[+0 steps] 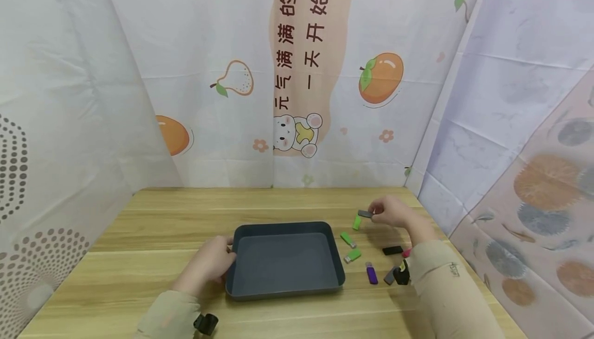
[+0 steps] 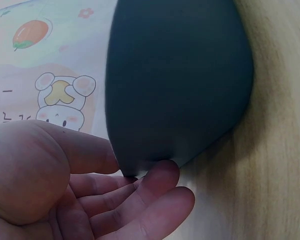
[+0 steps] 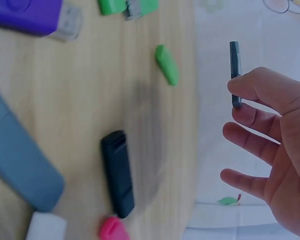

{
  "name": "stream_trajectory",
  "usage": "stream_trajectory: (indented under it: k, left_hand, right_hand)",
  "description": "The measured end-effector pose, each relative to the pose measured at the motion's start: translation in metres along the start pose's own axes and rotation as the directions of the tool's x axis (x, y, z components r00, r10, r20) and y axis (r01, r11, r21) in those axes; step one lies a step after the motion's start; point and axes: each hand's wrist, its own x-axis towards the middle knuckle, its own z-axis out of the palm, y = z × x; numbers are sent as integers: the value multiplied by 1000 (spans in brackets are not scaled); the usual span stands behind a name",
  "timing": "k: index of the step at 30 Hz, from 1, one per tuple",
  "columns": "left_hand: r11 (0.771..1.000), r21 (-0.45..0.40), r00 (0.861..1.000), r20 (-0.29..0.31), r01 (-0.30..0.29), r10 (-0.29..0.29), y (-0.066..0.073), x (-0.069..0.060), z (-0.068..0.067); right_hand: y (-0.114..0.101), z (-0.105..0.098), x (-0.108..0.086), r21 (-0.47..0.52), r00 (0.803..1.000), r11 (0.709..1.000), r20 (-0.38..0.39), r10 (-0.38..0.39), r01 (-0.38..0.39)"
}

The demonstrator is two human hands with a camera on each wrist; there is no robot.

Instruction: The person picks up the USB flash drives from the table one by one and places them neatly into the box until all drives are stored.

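Observation:
At the middle of the table sits a dark grey rectangular tray (image 1: 285, 261) with nothing in it. My left hand (image 1: 212, 260) grips its left wall; in the left wrist view the thumb lies at the rim and the fingers are bent against the side. Over on the right, my right hand (image 1: 391, 211) pinches a dark grey USB stick (image 3: 234, 60) between thumb and index finger, above the table, its other fingers spread. Below that stick lies a green USB stick (image 1: 357, 222). Two more green ones (image 1: 348, 240) lie beside the tray's right wall.
Nearer me on the right lie a purple USB stick (image 1: 372, 274), a grey one (image 1: 389, 277), a black one (image 1: 392, 250) and a pink one (image 1: 407, 253), partly covered by the right arm. A white piece (image 3: 46, 227) shows beside the grey stick. Printed curtains (image 1: 223, 138) stand behind the table.

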Motion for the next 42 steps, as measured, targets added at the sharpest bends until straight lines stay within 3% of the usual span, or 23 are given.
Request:
stream_trajectory:
  k: [8, 21, 30, 42]
  left_hand:
    - [1000, 3, 1000, 5, 7, -7, 0, 1, 0]
    - [1000, 5, 1000, 1, -1, 1, -2, 2, 0]
    - [1000, 0, 1000, 4, 4, -4, -3, 2, 1]
    - [1000, -2, 1000, -2, 8, -8, -3, 1, 0]
  right_hand:
    - [-22, -7, 11, -22, 998, 998, -27, -65, 64]
    - [-71, -15, 25, -54, 994, 993, -46, -103, 101]
    - [-94, -9, 38, -75, 984, 983, -59, -171, 166]
    - [-130, 4, 56, -93, 969, 965, -5, -247, 245]
